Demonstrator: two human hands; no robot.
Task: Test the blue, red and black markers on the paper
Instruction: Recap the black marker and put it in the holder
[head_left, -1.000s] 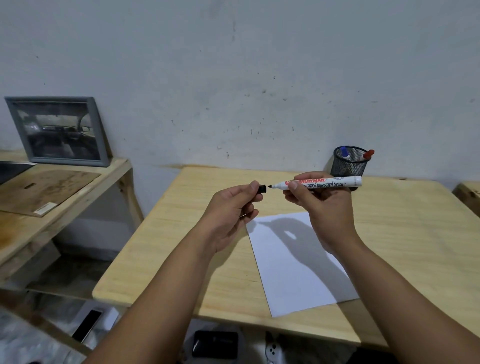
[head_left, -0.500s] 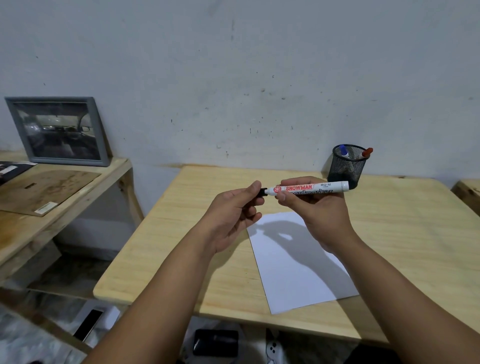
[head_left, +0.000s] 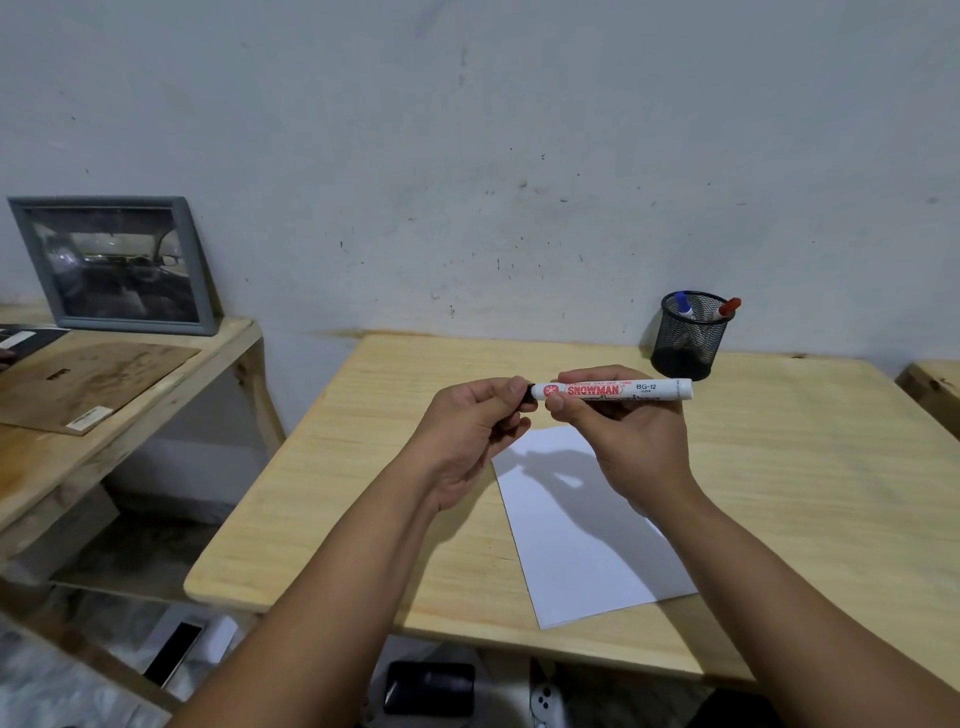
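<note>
My right hand (head_left: 631, 441) holds the white-barrelled black marker (head_left: 623, 389) level above the table, tip end pointing left. My left hand (head_left: 467, 431) pinches the marker's black cap (head_left: 530, 392), which sits against the tip end of the barrel. A white sheet of paper (head_left: 587, 540) lies on the wooden table (head_left: 363, 467) beneath both hands, blank where visible. The blue marker (head_left: 683, 304) and the red marker (head_left: 727, 308) stand in a black mesh pen cup (head_left: 684, 340) at the back of the table.
A framed picture (head_left: 111, 262) leans on the wall on a lower wooden shelf (head_left: 78, 415) to the left. A second wooden surface (head_left: 935, 389) shows at the right edge. A phone (head_left: 174, 654) and dark items lie on the floor below.
The cap and the marker tip were apart a second ago; the two hands have come together and the cap now sits on the tip. The marker has moved lower and left.
</note>
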